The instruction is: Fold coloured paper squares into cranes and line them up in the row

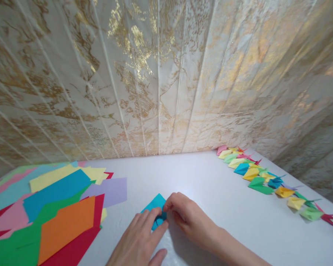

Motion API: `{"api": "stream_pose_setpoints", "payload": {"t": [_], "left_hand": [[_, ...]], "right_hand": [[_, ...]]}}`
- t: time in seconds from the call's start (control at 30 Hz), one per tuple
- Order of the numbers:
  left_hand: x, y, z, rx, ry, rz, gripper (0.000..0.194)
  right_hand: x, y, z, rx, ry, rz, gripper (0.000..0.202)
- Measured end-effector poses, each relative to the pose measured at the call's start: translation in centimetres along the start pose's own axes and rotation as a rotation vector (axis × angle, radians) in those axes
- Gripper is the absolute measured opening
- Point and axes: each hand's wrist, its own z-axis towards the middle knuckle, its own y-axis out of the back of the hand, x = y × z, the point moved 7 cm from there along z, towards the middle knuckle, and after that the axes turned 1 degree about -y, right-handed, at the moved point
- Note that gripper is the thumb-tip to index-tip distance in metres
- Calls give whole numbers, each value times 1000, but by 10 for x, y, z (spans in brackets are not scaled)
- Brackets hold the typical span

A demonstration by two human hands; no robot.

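A small folded piece of blue paper [157,200] lies on the white table in front of me, one corner pointing away. My left hand [144,234] rests over its lower left part with fingers apart, the fingertips touching the paper and the thumb off to the side. From the right, my right hand [184,218] pinches the paper's right edge between thumb and curled index finger. The fingers hide much of the paper's lower half, where darker blue folds show.
Sheets of coloured paper, with an orange sheet [68,223] on top, spread over the left of the white table [183,170]. Rows of folded paper figures [261,185] line the right side. A gold-patterned curtain [155,92] hangs behind the table.
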Motion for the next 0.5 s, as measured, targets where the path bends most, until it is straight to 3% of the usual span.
{"api": "stream_pose_setpoints", "payload": {"t": [0.1, 0.17, 0.2, 0.23, 0.3, 0.37, 0.43, 0.5], "left_hand": [[16, 2, 21, 43, 182, -311, 35], [33, 15, 38, 38, 303, -556, 15], [44, 28, 48, -12, 361, -698, 4], [57, 45, 58, -99, 438, -844, 16], [83, 83, 73, -386, 568, -1172, 24], [96, 117, 90, -624, 542, -1553, 14], [96, 143, 105, -668, 487, -1628, 15], [90, 161, 115, -698, 409, -1642, 17]], "right_hand": [[5, -2, -3, -22, 80, -89, 44], [6, 7, -3, -111, 110, -94, 50], [8, 13, -4, -166, 121, -88, 53], [10, 19, -4, -213, 129, -78, 53], [19, 21, -4, -226, 148, -48, 49], [33, 3, -3, -105, 212, 6, 41], [52, -34, -5, 103, 350, 97, 29], [59, -82, -5, 316, 344, 267, 19]]}}
